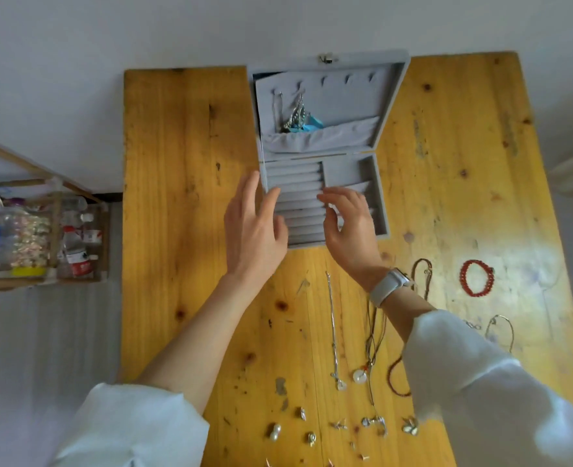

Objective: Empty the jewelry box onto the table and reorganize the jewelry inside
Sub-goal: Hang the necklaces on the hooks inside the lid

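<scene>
The grey jewelry box [378,197] lies open at the far middle of the wooden table [184,197]. Its lid holds hanging necklaces [295,116] tucked into a pocket. My left hand [251,227] hovers with straight fingers at the box's left edge, over the ring rolls [298,183]. My right hand [352,227], with a white watch on its wrist, reaches over the same rolls. A small pale piece [330,205] glints between its thumb and forefinger. On the near table lie a silver chain [332,328], a cord necklace with a white pendant [359,375] and several earrings [275,431].
A red bead bracelet [477,278], a thin bangle [501,328] and a brown bead string [394,379] lie right of my right arm. A wooden rack of plastic bottles [25,237] stands on the floor to the left of the table.
</scene>
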